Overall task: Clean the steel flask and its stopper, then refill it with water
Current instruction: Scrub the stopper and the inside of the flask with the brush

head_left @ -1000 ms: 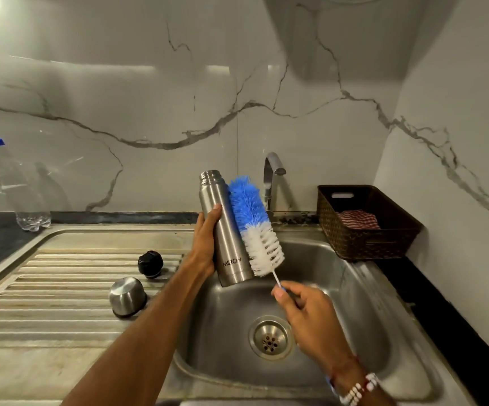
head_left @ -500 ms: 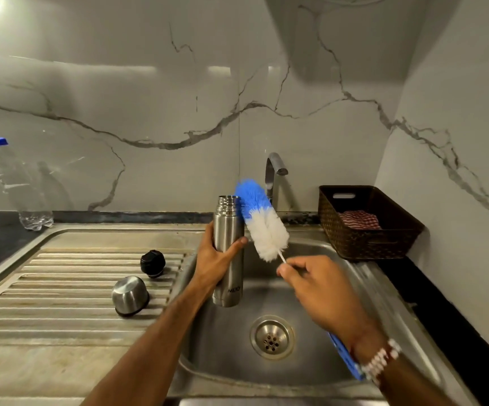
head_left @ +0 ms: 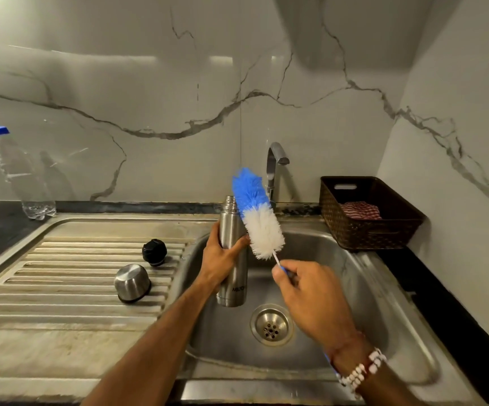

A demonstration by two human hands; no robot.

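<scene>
We hold the steel flask (head_left: 232, 227) upright over the sink (head_left: 363, 288), near the basin's left wall. Our left hand (head_left: 221, 259) is wrapped round the middle of its body, and its mouth is uncapped. Our right hand (head_left: 310, 291) pinches the thin stem of the bottle brush (head_left: 256, 212). Its blue-and-white head tilts up and leftward beside the flask's neck, outside it; we cannot tell whether they touch. The hands are apart.

On the ribbed drainboard (head_left: 61, 259), the black stopper (head_left: 154, 252) stands near the basin-side edge, with the steel cup (head_left: 132, 282) mouth down in front of it. The tap (head_left: 274, 168) rises at the sink's back edge. A dark woven basket (head_left: 366, 232) sits on the bench at the sink's back right corner. A clear plastic bottle (head_left: 23, 177) stands at the back left.
</scene>
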